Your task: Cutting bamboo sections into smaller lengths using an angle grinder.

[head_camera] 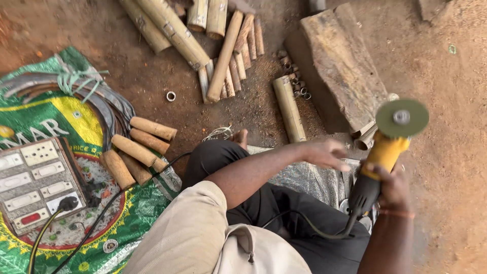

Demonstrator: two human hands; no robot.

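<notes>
A beige sleeve [193, 228] and dark trousers [284, 203] fill the foreground. The right hand [393, 185] grips the black-and-yellow angle grinder [378, 162] by its body, green disc [402, 118] raised over the dirt floor [446, 152]. The left hand [327, 153] hovers open beside it, fingers spread, holding nothing. Left lies a grey switchboard [35, 185] on a green woven sack [30, 116], with short wooden handles [137, 149]. Farther off rest bamboo lengths [223, 50] and a weathered wooden block [340, 66].
</notes>
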